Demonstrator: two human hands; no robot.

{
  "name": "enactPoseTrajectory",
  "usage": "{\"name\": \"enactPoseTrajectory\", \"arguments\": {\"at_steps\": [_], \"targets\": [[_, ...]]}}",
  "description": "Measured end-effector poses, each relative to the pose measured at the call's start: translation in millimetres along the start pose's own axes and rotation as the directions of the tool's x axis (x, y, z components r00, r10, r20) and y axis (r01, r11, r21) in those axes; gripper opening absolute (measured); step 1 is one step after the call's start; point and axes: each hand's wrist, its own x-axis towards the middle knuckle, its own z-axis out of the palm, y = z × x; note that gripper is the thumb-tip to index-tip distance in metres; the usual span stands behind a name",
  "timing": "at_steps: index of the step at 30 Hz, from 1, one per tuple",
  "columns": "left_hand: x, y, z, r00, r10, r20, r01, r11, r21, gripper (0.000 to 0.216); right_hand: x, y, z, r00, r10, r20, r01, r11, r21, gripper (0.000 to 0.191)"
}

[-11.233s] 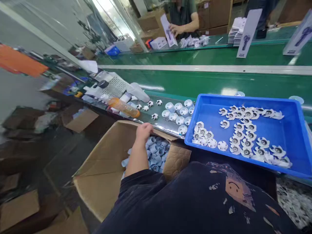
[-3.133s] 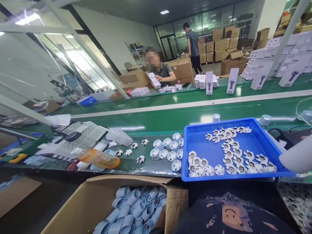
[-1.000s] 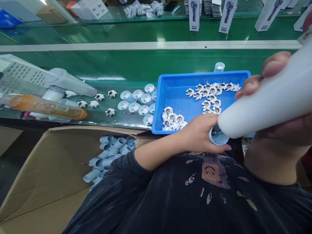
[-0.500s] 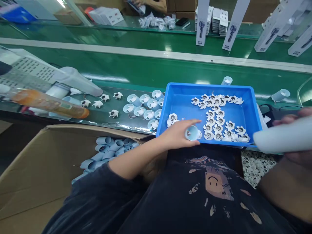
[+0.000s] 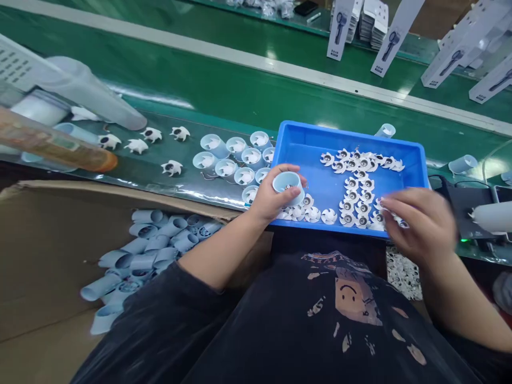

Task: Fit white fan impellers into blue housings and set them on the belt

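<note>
My left hand point(image 5: 270, 194) is wrapped round a light blue tube-shaped fan housing point(image 5: 285, 184), its open end facing up, with small parts visible inside. It is above the near left corner of a blue tray point(image 5: 352, 133). My right hand point(image 5: 420, 221), smeared by motion, is over the tray's right side, thumb and fingertips pinched at a white fan impeller point(image 5: 378, 205). Rows of white fan impellers point(image 5: 352, 196) lie in the tray, and more are bunched beneath my left hand. Left of the tray stand several blue housings point(image 5: 226, 168) with white impellers inside.
A cardboard box point(image 5: 44, 234) at lower left holds many blue housings point(image 5: 158, 242). Loose impellers point(image 5: 172, 168) and a bottle with orange contents point(image 5: 60, 141) are on the left bench. A white cylinder point(image 5: 494, 217) is at the right edge. Printed boxes point(image 5: 340, 26) stand behind.
My right hand has let go of the large pale cylinder and moved left over the tray. My left hand has moved left and up with the housing. The view has shifted.
</note>
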Motion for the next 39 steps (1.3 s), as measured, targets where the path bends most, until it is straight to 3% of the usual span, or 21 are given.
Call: {"name": "enactPoseTrajectory", "arguments": {"at_steps": [2,3,6,8,11,14,17,21,24,28,31,34,39], "targets": [[3.0,-2.0,-1.1,0.990,0.122,-0.072,-0.127,0.989,-0.076,0.064,34.7,-11.6,29.8,0.970,-0.070,0.233,0.075,0.997,-0.014,0.021],[4.4,-2.6,-1.3,0.982,0.161,-0.102,-0.171,0.981,-0.097,0.064,52.4,-17.5,46.2,0.877,-0.029,0.479,0.056,0.998,-0.042,0.025],[7.7,-2.9,-0.7,0.970,0.184,-0.157,-0.207,0.968,-0.142,0.064,94.8,-30.1,90.7,0.756,-0.015,0.654,0.075,0.995,-0.064,0.031],[8.9,-2.7,0.0,0.972,0.160,-0.173,-0.189,0.968,-0.166,0.066,109.6,-29.9,109.0,0.722,0.026,0.691,0.057,0.994,-0.098,0.034],[9.2,-2.8,0.7,0.980,0.126,-0.154,-0.152,0.974,-0.167,0.068,112.9,-17.8,114.4,0.713,0.118,0.691,0.011,0.984,-0.179,0.029],[8.6,-3.3,1.6,0.990,0.099,-0.097,-0.114,0.979,-0.168,0.068,102.5,-4.2,101.0,0.724,0.159,0.672,0.015,0.969,-0.246,0.025],[9.2,-3.5,2.3,0.996,0.068,-0.063,-0.079,0.979,-0.189,0.067,92.1,0.6,86.3,0.675,0.160,0.721,0.030,0.970,-0.242,0.020],[11.7,-4.7,1.7,0.998,0.020,-0.057,-0.031,0.980,-0.196,0.070,95.1,-2.4,87.5,0.680,0.299,0.670,-0.100,0.943,-0.318,0.032],[11.9,-7.4,0.2,0.999,-0.027,-0.044,0.018,0.984,-0.179,0.079,104.7,-6.8,101.6,0.646,0.384,0.660,-0.195,0.918,-0.344,0.029],[9.0,-9.4,-2.8,0.998,-0.044,-0.045,0.045,0.999,0.030,0.076,115.0,-14.3,112.2,0.616,0.444,0.651,-0.329,0.896,-0.299,0.022],[4.0,-4.4,-5.5,0.999,0.054,-0.006,-0.050,0.959,0.278,0.063,114.7,-17.6,100.0,0.639,0.468,0.611,-0.472,0.865,-0.169,0.022],[-5.2,5.6,-6.0,0.976,0.157,0.153,-0.213,0.850,0.482,0.055,101.3,-17.4,75.1,0.685,0.428,0.590,-0.602,0.789,0.126,0.026],[-20.9,19.8,7.8,0.924,0.099,0.369,-0.329,0.699,0.635,0.061,62.6,-16.0,49.8,0.727,0.335,0.599,-0.684,0.430,0.589,0.060]]}}
